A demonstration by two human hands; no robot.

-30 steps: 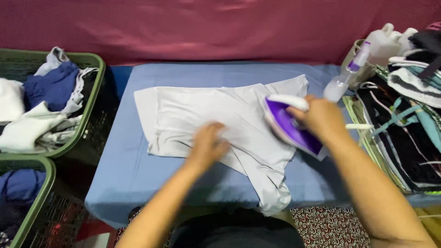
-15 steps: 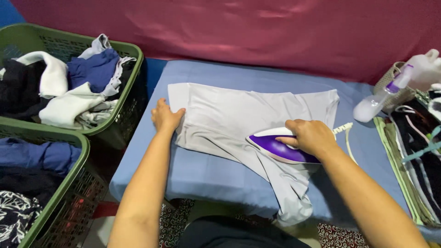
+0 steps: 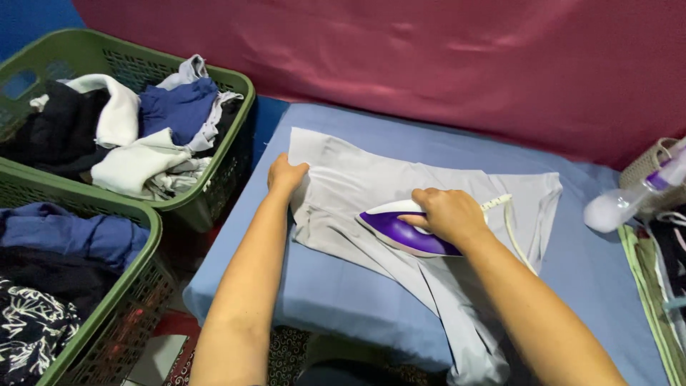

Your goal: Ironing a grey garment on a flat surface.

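I take the blue padded board [image 3: 343, 300] as my landmark: the pale grey garment [image 3: 371, 182] lies flat across its middle, long axis running from the board's near-left end toward its far-right end, with one leg or sleeve trailing off the near edge. My right hand [image 3: 446, 214] is clamped around the handle of the purple and white iron [image 3: 400, 232], whose soleplate sits on the cloth near the board's centre, nose pointing at the left end. My left hand [image 3: 286, 175] rests palm-down, fingers together, pinning the garment's left edge, so it is the nearer hand to that end and the iron lies between the two. The iron's white cord [image 3: 511, 221] runs toward the right end. Beyond the board's left end stand two green laundry baskets [image 3: 200, 204] of mixed clothes; past the right end I see what is probably a spray bottle [image 3: 629, 200], partly cut off
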